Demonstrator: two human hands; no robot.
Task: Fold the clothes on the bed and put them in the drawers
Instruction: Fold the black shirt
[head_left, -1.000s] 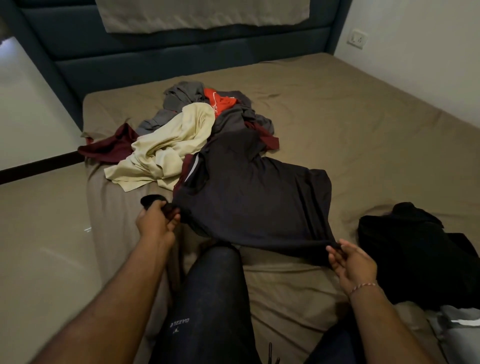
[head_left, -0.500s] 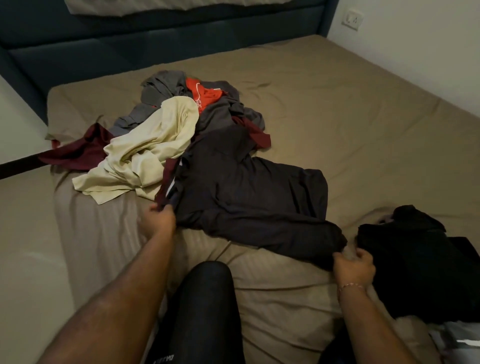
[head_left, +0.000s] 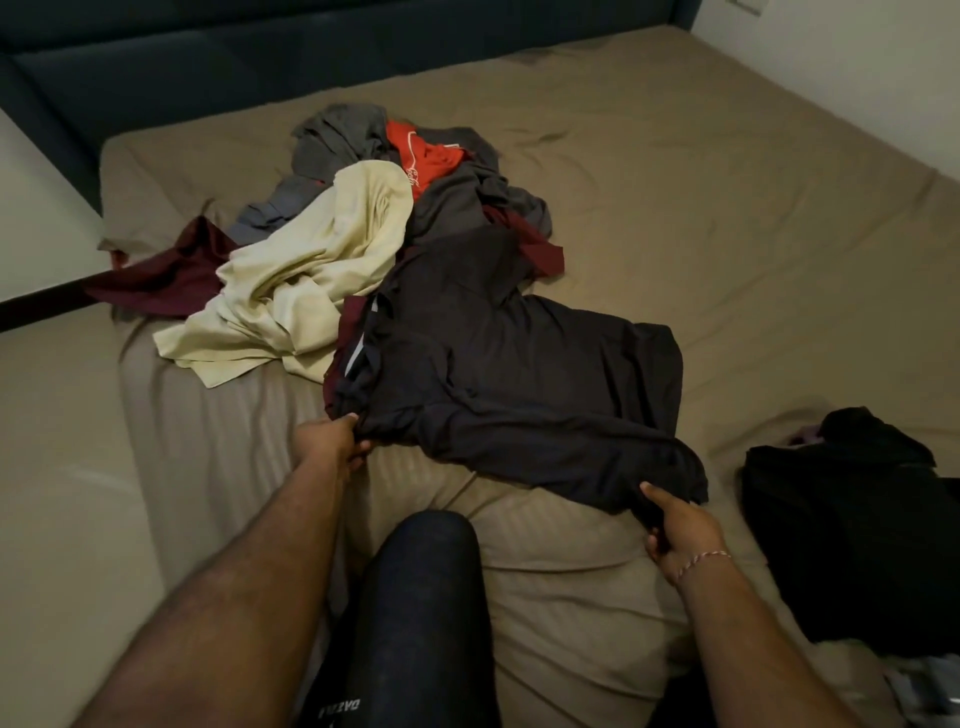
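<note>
A dark shirt (head_left: 509, 384) lies spread across the middle of the frame on the bed (head_left: 727, 218). The left hand (head_left: 332, 441) pinches its near-left edge, fingers closed on the cloth. The right hand (head_left: 675, 530), lower right, has its fingers closed on the shirt's near-right corner. Above and left, a heap of clothes (head_left: 363, 208) holds cream, grey, orange and maroon pieces. A black garment (head_left: 852, 519) lies at the right edge.

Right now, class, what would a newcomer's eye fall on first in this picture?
Both hands, left hand and right hand, grip the near edge of a dark shirt spread mid-bed. Behind it lies a jumbled pile, where a cream garment and a red-orange one stand out.
</note>
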